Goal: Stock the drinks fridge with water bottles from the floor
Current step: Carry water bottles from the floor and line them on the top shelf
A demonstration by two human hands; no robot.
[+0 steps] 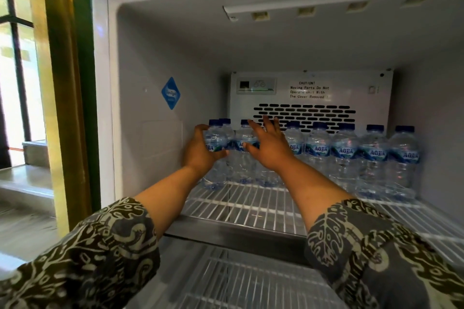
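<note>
**Clear plastic bottles lining the back of the shelf**

You are reaching both hands deep into the open fridge point(150, 57), with your patterned sleeves point(100, 253) showing at the bottom of the view. Your left hand point(200, 150) is gripping the end bottle point(216, 138) at the far left, fingers curling round its labelled middle and thumb pressing from below. Your right hand point(268, 148) is hovering just beside it with the fingers spread wide and holding nothing; whether the thumb is touching the next bottle along is not clear. A row of bottles point(344, 153) is standing upright along the back of the white wire shelf point(251, 206), blue caps up, running from your hands to the right wall. Behind them, the slotted vent point(303, 113) and a caution label point(309, 89) are facing you, and a blue sticker point(170, 93) is sitting on the left wall. A lower shelf point(238, 281) is showing beneath your arms.
</note>
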